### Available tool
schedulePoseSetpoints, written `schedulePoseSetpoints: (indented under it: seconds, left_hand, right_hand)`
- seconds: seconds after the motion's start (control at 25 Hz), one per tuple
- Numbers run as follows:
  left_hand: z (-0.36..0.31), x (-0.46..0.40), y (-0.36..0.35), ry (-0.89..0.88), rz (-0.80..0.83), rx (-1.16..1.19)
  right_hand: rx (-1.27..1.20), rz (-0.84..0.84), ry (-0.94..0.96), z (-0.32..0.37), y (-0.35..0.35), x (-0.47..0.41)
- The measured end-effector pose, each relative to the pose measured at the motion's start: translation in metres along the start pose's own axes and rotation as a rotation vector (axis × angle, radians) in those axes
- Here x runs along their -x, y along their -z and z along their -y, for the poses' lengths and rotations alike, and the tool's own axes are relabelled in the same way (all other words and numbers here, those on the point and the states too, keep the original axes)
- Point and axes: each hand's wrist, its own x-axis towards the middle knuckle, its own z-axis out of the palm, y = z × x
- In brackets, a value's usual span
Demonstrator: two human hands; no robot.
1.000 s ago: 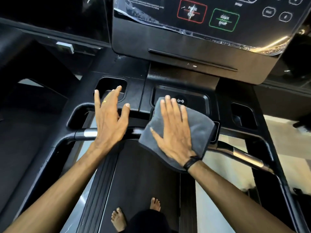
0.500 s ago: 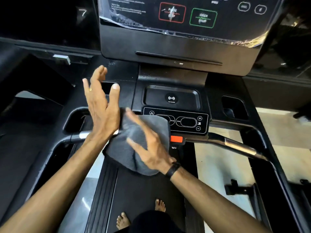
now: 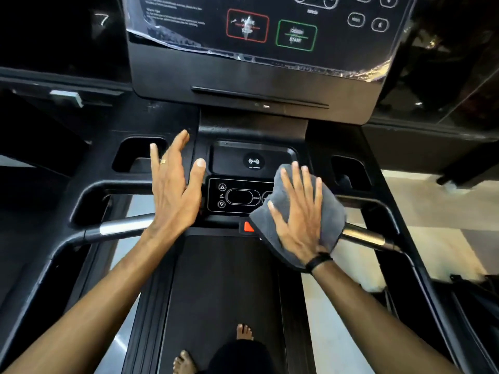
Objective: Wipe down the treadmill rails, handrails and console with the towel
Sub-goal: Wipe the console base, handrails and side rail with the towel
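A folded grey towel [image 3: 332,220] lies over the right end of the small control panel [image 3: 237,197] and the inner end of the right handrail [image 3: 364,238]. My right hand [image 3: 299,211] presses flat on the towel with straight, spread fingers. My left hand [image 3: 175,190] hovers open, fingers straight, left of the panel above the left handrail [image 3: 118,228], holding nothing. The big console screen [image 3: 270,25] with its red and green buttons stands above. Part of the orange stop tab [image 3: 248,227] shows at the towel's left edge.
Cup-holder recesses sit at left [image 3: 132,155] and right [image 3: 348,171] of the wireless pad tray [image 3: 253,160]. The black belt [image 3: 216,292] runs below, with my bare feet [image 3: 243,332] on it. Black side frames [image 3: 388,211] flank both sides; pale floor at right.
My right hand swept the towel from the left-centre to the right end of the control panel and now lies flat on it. My left hand dropped lower, closer to the panel's left side.
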Motion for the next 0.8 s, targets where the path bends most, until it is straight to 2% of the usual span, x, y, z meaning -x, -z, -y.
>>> schedulePoseSetpoints:
  seconds: [0.12, 0.32, 0.44, 0.56, 0.68, 0.8]
  left_hand:
    - [0.013, 0.013, 0.021, 0.064, 0.004, -0.074]
    - [0.036, 0.04, 0.038, 0.132, 0.017, -0.157]
    - [0.037, 0.046, 0.05, 0.209, -0.061, -0.086]
    - [0.034, 0.047, 0.079, 0.224, -0.163, -0.04]
    - [0.046, 0.048, 0.112, 0.204, -0.239, -0.076]
    - [0.062, 0.052, 0.134, 0.2, -0.29, -0.1]
  right_hand:
    - [0.129, 0.031, 0.052, 0.033, -0.018, -0.012]
    - [0.155, 0.096, 0.213, 0.066, -0.026, -0.025]
    - [0.149, 0.128, 0.288, 0.099, -0.035, -0.03]
    - [0.139, 0.185, 0.441, 0.132, -0.047, -0.031]
    - [0.049, 0.329, 0.564, 0.183, -0.068, -0.029]
    - [-0.12, 0.378, 0.516, 0.199, -0.07, -0.03]
